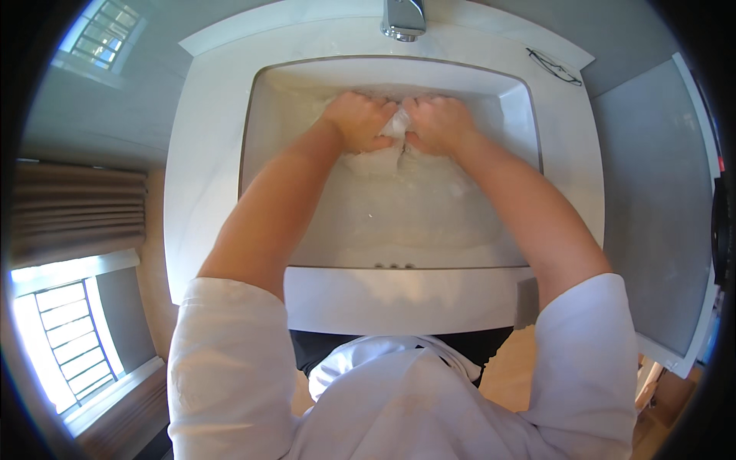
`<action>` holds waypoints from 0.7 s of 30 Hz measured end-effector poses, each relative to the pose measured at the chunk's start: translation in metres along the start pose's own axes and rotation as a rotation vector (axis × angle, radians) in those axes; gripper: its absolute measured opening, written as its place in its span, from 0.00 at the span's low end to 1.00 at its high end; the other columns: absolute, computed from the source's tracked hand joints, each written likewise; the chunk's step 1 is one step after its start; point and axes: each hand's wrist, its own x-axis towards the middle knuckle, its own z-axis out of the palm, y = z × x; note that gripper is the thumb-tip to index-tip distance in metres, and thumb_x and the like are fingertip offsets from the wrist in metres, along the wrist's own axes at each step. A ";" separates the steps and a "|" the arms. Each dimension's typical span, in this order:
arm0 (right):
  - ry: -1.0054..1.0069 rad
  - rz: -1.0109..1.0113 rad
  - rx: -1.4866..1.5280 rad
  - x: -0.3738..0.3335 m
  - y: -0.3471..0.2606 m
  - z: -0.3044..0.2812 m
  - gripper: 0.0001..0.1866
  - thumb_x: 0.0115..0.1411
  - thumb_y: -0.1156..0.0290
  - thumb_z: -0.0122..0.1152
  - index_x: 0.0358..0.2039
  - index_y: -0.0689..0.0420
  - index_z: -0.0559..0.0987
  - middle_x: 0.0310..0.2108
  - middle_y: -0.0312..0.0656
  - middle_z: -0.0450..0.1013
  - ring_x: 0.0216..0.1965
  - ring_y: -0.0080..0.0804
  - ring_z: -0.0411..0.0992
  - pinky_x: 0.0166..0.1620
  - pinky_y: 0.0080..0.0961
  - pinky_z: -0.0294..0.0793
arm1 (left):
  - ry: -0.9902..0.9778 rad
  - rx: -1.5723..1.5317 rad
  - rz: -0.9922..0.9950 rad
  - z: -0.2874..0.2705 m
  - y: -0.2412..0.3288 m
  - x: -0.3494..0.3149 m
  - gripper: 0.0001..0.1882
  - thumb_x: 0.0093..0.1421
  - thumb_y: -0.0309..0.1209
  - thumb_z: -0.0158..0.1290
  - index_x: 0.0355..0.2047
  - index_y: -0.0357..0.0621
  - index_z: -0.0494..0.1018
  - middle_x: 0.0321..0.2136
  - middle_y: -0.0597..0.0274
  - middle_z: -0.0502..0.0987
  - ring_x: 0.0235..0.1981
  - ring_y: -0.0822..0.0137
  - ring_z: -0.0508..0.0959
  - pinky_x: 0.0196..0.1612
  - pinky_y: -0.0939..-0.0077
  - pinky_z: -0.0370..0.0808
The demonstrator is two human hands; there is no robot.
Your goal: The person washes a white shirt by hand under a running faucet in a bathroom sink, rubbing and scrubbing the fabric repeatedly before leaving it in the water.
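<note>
Both my hands are down in a white rectangular sink (406,70) that holds cloudy water. Between them they grip a wet white cloth (397,126), bunched up at the water's surface. My left hand (360,123) has its fingers curled round the cloth's left side. On the other side my right hand (439,125) is closed on it too, knuckles facing the back wall of the sink. Part of the cloth spreads under the water below my hands, so its full shape is hidden.
A chrome faucet (403,21) stands behind the sink. Black-framed glasses (553,67) lie on the white countertop (571,146) at the back right. A grey panel with a white frame (659,207) is at the right. To the left are a barred window (73,330) and a brown curtain (80,211).
</note>
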 end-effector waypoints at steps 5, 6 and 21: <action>0.020 0.138 -0.063 -0.001 -0.011 0.008 0.25 0.52 0.61 0.68 0.48 0.56 0.72 0.45 0.49 0.77 0.47 0.49 0.77 0.47 0.43 0.78 | -0.135 0.102 -0.212 -0.010 0.022 0.001 0.34 0.60 0.59 0.50 0.57 0.48 0.68 0.52 0.53 0.76 0.53 0.52 0.76 0.53 0.52 0.71; 0.018 0.180 -0.073 0.001 -0.017 0.008 0.26 0.53 0.60 0.68 0.49 0.55 0.72 0.48 0.50 0.76 0.51 0.49 0.76 0.50 0.43 0.77 | -0.142 0.167 -0.277 -0.010 0.029 0.001 0.36 0.61 0.61 0.48 0.60 0.50 0.66 0.55 0.53 0.74 0.56 0.52 0.74 0.55 0.50 0.69; -0.411 0.385 0.143 -0.038 -0.035 -0.020 0.51 0.49 0.70 0.70 0.70 0.28 0.55 0.73 0.47 0.49 0.69 0.54 0.56 0.66 0.52 0.63 | -0.415 -0.002 -0.514 -0.030 0.058 -0.024 0.36 0.49 0.33 0.65 0.60 0.53 0.66 0.55 0.49 0.75 0.56 0.49 0.77 0.52 0.54 0.77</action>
